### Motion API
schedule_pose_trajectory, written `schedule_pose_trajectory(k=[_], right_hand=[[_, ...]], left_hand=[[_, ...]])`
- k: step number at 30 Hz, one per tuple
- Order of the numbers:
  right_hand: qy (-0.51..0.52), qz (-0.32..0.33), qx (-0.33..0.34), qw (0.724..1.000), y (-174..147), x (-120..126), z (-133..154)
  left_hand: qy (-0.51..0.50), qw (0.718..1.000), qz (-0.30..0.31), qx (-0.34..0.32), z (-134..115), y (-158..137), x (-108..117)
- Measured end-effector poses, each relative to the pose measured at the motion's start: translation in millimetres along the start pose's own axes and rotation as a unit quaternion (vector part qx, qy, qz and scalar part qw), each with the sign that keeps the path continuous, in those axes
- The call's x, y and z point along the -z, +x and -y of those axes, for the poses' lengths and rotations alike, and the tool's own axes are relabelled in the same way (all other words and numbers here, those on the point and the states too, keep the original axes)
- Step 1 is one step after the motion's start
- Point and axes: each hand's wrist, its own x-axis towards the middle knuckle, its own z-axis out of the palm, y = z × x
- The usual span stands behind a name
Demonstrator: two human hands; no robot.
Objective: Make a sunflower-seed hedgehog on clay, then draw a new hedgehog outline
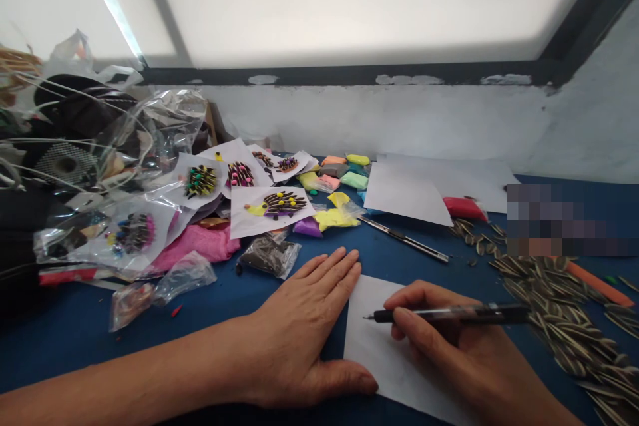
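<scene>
- The right hand point(452, 341) was closed around a black pen point(464, 313), its grip pinched between thumb and fingers behind the narrow front end.
- The pen lay across the scene, its long axis running almost straight from left to right, with the tip at the left end.
- That tip sat over the left part of a white sheet point(372, 344); whether it touched the paper could not be told.
- The sheet lay on the blue desk point(64, 339), beneath the right hand and just right of the left hand point(309, 323), its visible left edge slanting from far to near.
- The left grip held nothing: the palm was flat, the fingers stretched toward the far side near the sheet's far left corner, and the thumb reached the sheet's left edge.
- Of the two, the right hand was nearer the pen.
- Beyond the sheet lay a utility knife point(405, 240); sunflower seeds point(564, 333) lay to the right.
</scene>
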Motion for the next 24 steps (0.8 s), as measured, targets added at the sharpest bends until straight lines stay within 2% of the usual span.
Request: schedule_pose_trajectory(k=[11, 18, 24], right_hand=[[-0.001, -0.016, -0.022, 1.0, -3.7, -1.7, 5.1], [-0.005, 0.028, 0.007, 1.0, 6.5, 7.4, 6.3], [-0.02, 0.029, 0.018, 0.999, 10.7, 6.1, 6.4]], left_hand=[[-0.014, 1.0, -0.003, -0.005, 0.1, 0.4, 1.6], [-0.017, 1.0, -0.007, -0.009, 1.2, -0.7, 2.9], [-0.008, 1.0, -0.002, -0.008, 1.2, -0.3, 3.0]])
